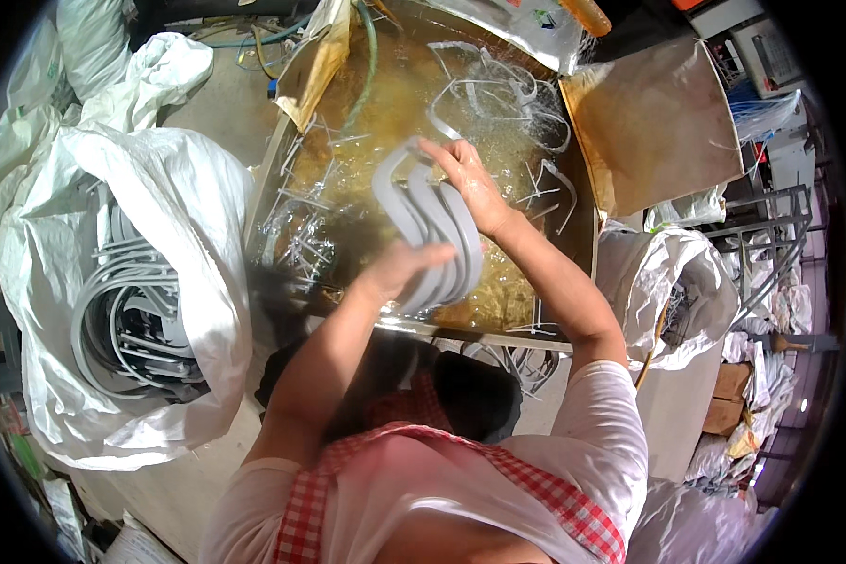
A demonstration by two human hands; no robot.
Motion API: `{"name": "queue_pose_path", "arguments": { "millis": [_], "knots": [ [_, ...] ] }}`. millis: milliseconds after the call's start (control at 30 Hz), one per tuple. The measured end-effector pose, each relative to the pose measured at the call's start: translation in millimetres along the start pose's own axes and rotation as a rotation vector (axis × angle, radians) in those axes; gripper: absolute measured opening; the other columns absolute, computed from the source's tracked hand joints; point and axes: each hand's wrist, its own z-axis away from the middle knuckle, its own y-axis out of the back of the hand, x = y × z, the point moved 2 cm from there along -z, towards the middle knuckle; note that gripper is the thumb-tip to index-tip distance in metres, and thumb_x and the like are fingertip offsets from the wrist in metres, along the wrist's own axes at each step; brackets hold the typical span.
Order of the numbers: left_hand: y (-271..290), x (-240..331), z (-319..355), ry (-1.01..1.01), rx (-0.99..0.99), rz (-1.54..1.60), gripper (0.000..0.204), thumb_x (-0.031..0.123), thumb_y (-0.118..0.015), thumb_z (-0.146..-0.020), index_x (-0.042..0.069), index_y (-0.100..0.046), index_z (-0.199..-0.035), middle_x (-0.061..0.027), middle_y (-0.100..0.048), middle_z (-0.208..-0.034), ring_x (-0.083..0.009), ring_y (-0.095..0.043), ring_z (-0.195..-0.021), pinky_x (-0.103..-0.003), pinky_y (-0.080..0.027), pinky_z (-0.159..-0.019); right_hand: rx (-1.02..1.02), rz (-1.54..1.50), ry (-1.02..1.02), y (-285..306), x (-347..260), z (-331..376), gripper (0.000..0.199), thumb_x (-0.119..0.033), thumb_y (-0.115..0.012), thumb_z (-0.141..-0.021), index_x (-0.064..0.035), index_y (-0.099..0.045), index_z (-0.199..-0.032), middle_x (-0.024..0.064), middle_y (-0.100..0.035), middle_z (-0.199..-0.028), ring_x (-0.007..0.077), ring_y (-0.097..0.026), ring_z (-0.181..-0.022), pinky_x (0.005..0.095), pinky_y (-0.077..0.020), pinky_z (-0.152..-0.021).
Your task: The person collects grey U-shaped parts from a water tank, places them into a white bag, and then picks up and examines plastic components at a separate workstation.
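— What are the hands doing over that tank?

— Both are gripping a stack of grey curved plastic pieces (432, 235), U-shaped and nested one inside another. The right hand (472, 180) is clasping the upper end of the stack, fingers wrapped over the top of the curves. The left hand (397, 268) is clenching the lower end from the near side.

— And where is the stack sitting?

— It is being held just above, or partly in, the yellowish-brown liquid of a wide metal tank (573, 282); I cannot tell whether the lower ends are dipping in. Thin clear plastic strips and loops (498, 94) are floating or lying all across the liquid around the stack.

— What is lying to the person's left?

— A big white woven sack (188, 216) is standing open beside the tank, holding more grey curved pieces (132, 310) of the same kind, piled loosely.

— And on the other side?

— Another white sack (696, 273) is sitting at the tank's right corner, and a brown cardboard sheet (653, 122) is leaning at the tank's far right edge. A green hose (368, 56) is running into the tank from the far side.

— What is the person wearing?

— A white short-sleeved shirt with a red-and-white checked apron (536, 484) over it.
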Motion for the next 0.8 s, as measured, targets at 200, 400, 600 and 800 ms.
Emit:
{"name": "queue_pose_path", "arguments": {
  "millis": [200, 400, 600, 800],
  "knots": [
    [1.3, 12.5, 9.0, 0.207, -0.012, 0.362, 0.058, 0.030, -0.062, -0.076, -0.003, -0.043, -0.119, -0.0233, -0.058, -0.104, -0.0339, -0.060, -0.093, -0.044, -0.049, -0.084, 0.012, 0.207, 0.255, 3.6, -19.1, -8.4, 0.061, -0.015, -0.061, -0.074, -0.0124, -0.039, -0.131, 0.0145, -0.041, -0.128, 0.0347, -0.042, -0.111, 0.0439, -0.0336, -0.093],
    [-17.9, 24.4, 13.7, 0.167, -0.161, 0.421, 0.074, 0.020, -0.074, -0.061, -0.002, -0.040, -0.123, -0.0258, -0.052, -0.114, -0.0363, -0.056, -0.102, -0.050, -0.045, -0.089, -0.261, -0.050, 0.083, -1.4, -0.8, -18.5, 0.055, -0.026, -0.064, -0.072, -0.0109, -0.047, -0.123, 0.0133, -0.059, -0.109, 0.0287, -0.055, -0.101, 0.0394, -0.0404, -0.088],
    [8.3, 22.9, 14.6, 0.268, -0.135, 0.433, 0.081, 0.034, -0.073, -0.067, -0.003, -0.035, -0.127, -0.0269, -0.046, -0.122, -0.0368, -0.051, -0.109, -0.052, -0.038, -0.097, -0.275, -0.360, -0.160, -24.3, 13.8, -10.9, 0.033, -0.023, -0.059, -0.075, -0.0061, -0.059, -0.103, 0.0137, -0.063, -0.093, 0.0255, -0.060, -0.087, 0.0334, -0.0461, -0.077],
    [75.1, 30.7, 1.6, -0.087, 0.627, -0.151, 0.072, 0.044, -0.062, -0.079, -0.002, -0.036, -0.128, -0.0187, -0.050, -0.120, -0.0295, -0.046, -0.114, -0.040, -0.034, -0.099, -0.028, -0.209, -0.272, -22.7, 59.0, 15.9, 0.026, -0.021, -0.055, -0.078, -0.0022, -0.063, -0.094, 0.0164, -0.065, -0.087, 0.0316, -0.062, -0.084, 0.0373, -0.0467, -0.075]
  ]
}}
